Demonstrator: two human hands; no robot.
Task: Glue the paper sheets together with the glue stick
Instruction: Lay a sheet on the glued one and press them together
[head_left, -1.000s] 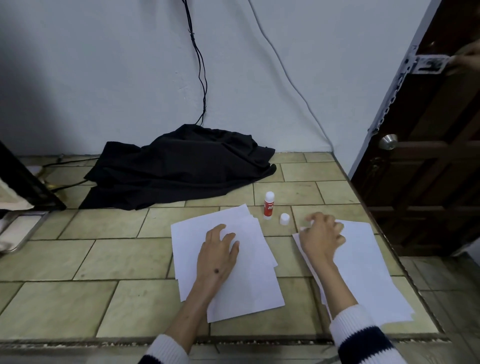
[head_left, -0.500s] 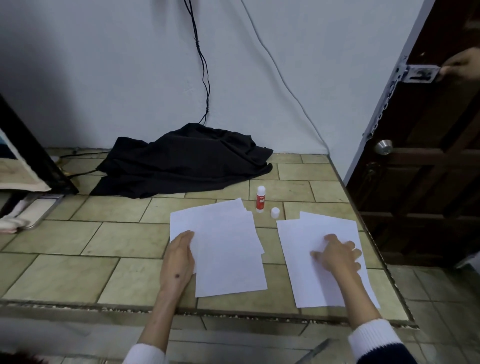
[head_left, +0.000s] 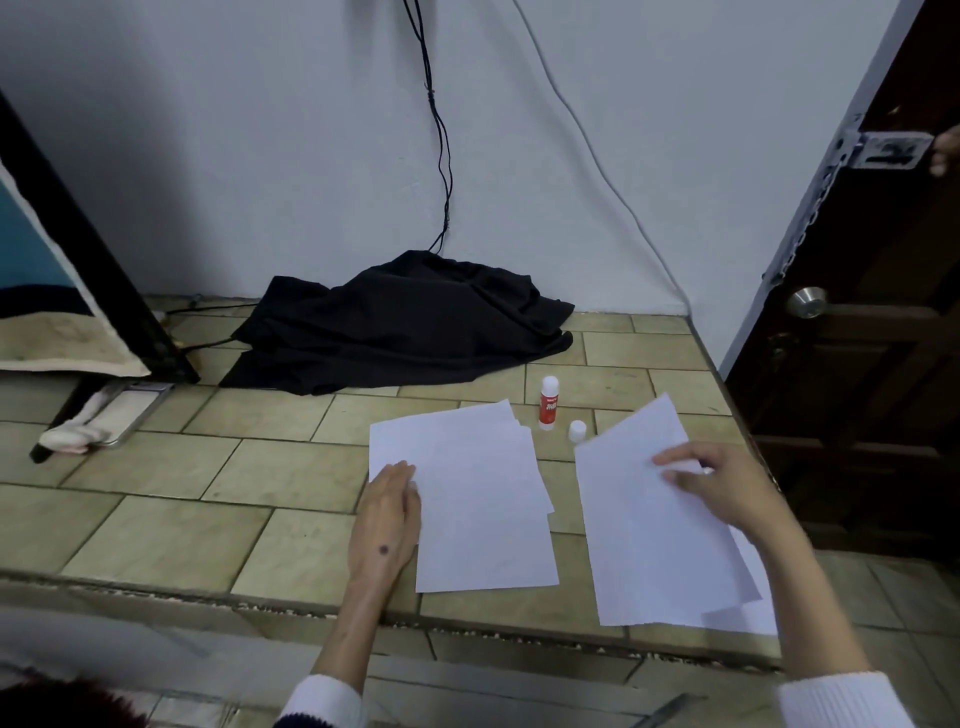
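Two piles of white paper lie on the tiled counter. My left hand (head_left: 387, 512) rests flat on the left edge of the left pile (head_left: 478, 499), fingers straight. My right hand (head_left: 719, 480) pinches the top sheet of the right pile (head_left: 644, 530) near its far right edge, and that sheet's far corner is raised off the counter. An uncapped red and white glue stick (head_left: 549, 402) stands upright behind the piles, with its white cap (head_left: 577, 431) beside it.
A crumpled black cloth (head_left: 405, 325) lies at the back against the wall, with cables running down to it. A dark framed board (head_left: 98, 280) leans at the left over a tray. The counter's front edge (head_left: 467, 623) is close. A dark wooden door (head_left: 872, 364) stands at the right.
My left hand slid from the middle of the left pile to its left edge. My right hand moved across the right pile and lifted its top sheet. The camera view shifted back.
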